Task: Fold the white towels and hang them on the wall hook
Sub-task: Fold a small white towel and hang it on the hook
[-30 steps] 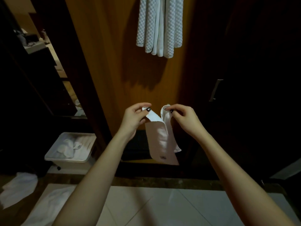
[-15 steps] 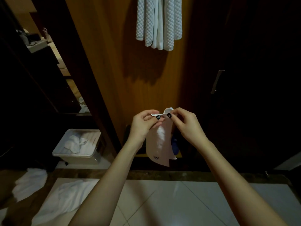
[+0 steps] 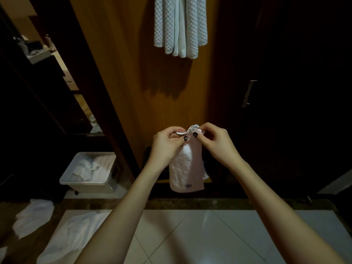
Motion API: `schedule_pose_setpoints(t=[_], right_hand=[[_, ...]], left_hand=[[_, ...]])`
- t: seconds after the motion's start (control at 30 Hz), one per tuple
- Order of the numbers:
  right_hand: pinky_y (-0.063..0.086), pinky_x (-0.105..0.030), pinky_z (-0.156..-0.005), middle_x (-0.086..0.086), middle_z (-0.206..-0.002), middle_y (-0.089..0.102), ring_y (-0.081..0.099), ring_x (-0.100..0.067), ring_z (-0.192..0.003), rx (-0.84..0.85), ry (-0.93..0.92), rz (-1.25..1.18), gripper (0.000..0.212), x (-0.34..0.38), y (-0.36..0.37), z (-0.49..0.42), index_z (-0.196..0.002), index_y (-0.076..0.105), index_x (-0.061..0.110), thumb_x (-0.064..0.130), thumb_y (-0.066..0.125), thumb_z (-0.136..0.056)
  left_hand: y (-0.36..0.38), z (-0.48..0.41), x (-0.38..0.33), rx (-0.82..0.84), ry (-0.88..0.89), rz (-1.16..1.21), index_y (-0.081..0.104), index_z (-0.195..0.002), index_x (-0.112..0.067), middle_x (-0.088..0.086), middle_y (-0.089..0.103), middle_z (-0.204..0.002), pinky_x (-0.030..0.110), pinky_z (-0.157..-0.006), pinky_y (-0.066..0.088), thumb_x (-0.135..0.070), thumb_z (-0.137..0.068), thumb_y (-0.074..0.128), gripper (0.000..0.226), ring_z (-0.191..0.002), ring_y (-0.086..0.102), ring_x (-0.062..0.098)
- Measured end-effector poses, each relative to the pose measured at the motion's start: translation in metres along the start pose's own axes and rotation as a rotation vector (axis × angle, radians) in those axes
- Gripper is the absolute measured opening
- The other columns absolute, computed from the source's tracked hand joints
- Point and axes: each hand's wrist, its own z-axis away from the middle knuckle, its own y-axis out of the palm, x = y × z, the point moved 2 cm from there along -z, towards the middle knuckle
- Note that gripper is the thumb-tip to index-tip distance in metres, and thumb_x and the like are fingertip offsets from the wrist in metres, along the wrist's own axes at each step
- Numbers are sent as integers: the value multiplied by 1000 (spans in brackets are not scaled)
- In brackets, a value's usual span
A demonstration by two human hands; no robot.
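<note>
The small towel (image 3: 187, 166) reads plain white, tiny dark emblem (image 3: 188, 186) low down; far above, hanging towels (image 3: 181, 25) show white diamond weave (faintly bluish) against an orange-brown wood panel (image 3: 123, 82); pale floor tiles (image 3: 209, 237) near.

Single head-worn wide-angle view, facing forward and down. Left hand (image 3: 166, 147) and right hand (image 3: 216, 145) close, mid-frame; orange-brown wooden wall panel (image 3: 133, 82) beyond, white tiled floor (image 3: 209, 237) along bottom.

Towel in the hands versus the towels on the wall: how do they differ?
The held towel is pinched at its top edge by the left hand and right hand; the wall towels hang untouched. The held towel looks plain with a small dark mark near its bottom; the wall towels are quilted. Both are white and hang straight down.
</note>
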Motion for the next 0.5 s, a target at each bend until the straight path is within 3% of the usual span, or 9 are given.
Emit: schedule_pose_setpoints(t=[0.07, 0.2, 0.3, 0.33, 0.5], right_hand=[[44, -14, -64, 9, -78, 64, 58, 1, -71, -21, 7, -21, 10, 2, -2, 0, -85, 65, 19, 24, 62, -94], [48, -24, -66, 6, -80, 65, 61, -10, -74, -27, 26, -6, 8, 1, -8, -1, -85, 63, 17, 18, 61, -93], [50, -29, -70, 5, -83, 65, 63, -12, -79, -3, 28, 28, 6, -1, -14, -1, -87, 62, 15, 16, 59, -93], [51, -30, -72, 6, -85, 65, 63, -10, -81, 10, 30, 36, 6, -2, -17, -2, -89, 62, 15, 16, 59, -93], [50, -26, -79, 6, -94, 65, 61, -6, -89, 66, 10, 68, 5, -5, -26, -3, -92, 61, 16, 17, 56, -95]], left_hand=[[4, 1, 0, 15, -7, 12, 70, -100, -14, 6, 75, -87, 35, -85, 57, -9, -80, 76, 21, -86, 72, 17], [5, 2, -3, 19, 12, -68, 70, -100, -12, 4, 73, -77, 31, -80, 59, -4, -83, 70, 18, -76, 72, 12], [-5, -1, -6, 35, 113, -363, 70, -96, -17, -5, 63, -68, 16, -61, 49, -5, -86, 63, 18, -60, 61, 1], [-8, -2, -7, 57, 155, -474, 69, -96, -20, -8, 59, -69, 17, -58, 43, -8, -86, 63, 17, -60, 56, 2], [-17, -6, -6, 121, 263, -968, 61, -105, -32, -10, 48, -92, 27, -69, 34, -36, -91, 61, 15, -83, 49, 9]])
